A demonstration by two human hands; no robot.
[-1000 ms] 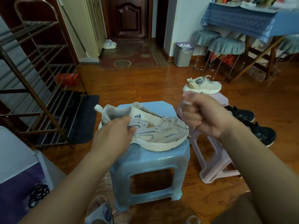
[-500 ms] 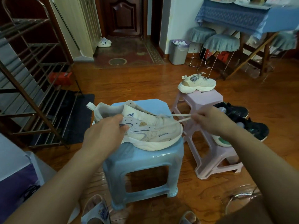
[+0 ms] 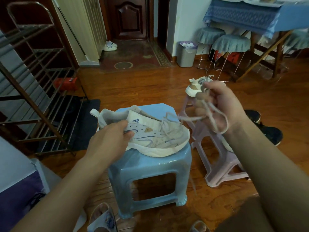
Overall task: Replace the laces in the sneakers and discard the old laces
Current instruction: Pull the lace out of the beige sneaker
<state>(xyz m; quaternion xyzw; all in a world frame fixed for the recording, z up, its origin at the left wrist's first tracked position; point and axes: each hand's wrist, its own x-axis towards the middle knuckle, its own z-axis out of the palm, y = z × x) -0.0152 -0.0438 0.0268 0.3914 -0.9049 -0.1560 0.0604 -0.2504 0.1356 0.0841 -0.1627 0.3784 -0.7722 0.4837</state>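
We see two cream mesh sneakers (image 3: 150,136) (image 3: 194,88) on two plastic stools (image 3: 150,173) (image 3: 217,164). Our left hand (image 3: 108,141) grips one; our right hand (image 3: 220,104) clutches its pale lace (image 3: 192,118).

A cream sneaker (image 3: 150,136) lies on a light-blue plastic stool (image 3: 148,178), its heel gripped by the left hand (image 3: 110,139). The right hand (image 3: 220,104) is raised above a pink stool (image 3: 217,161), its fingers curled round a loop of pale lace (image 3: 197,118) that runs back to the sneaker's eyelets. A second sneaker (image 3: 194,88) sits behind the right hand.
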